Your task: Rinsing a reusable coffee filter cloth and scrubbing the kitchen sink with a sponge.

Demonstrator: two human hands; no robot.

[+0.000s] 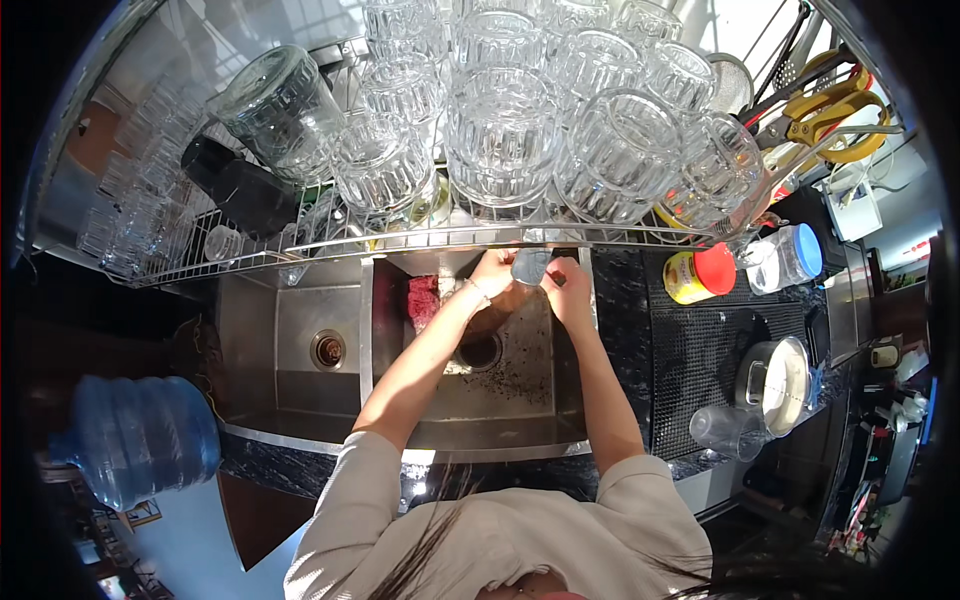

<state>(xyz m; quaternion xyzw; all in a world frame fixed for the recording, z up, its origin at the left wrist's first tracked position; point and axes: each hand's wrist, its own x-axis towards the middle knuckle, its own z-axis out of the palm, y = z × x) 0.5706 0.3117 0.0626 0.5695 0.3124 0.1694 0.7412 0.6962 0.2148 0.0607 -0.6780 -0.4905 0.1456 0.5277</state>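
My left hand (pixel 491 273) and my right hand (pixel 568 289) are close together over the right basin (pixel 450 394) of a stainless steel double sink. Between them is a grey rounded piece (pixel 531 268), which may be the tap's end or something held. It hides part of my fingers, so my grip is unclear. A small dark spot shows at my right fingers, too small to name. Dark wet grounds or crumbs (pixel 517 375) are scattered across the basin floor around the drain (pixel 480 351). A red scouring pad or cloth (pixel 423 300) lies at the basin's left side.
A wire rack (pixel 420 241) with stacked upturned glasses (pixel 502 135) overhangs the sink's back. Left are the other basin (pixel 311 300) and a blue water jug (pixel 142 442). On the right counter stand a red-lidded jar (pixel 686 276), a metal pot (pixel 757 375) and a clear plastic cup (pixel 727 433).
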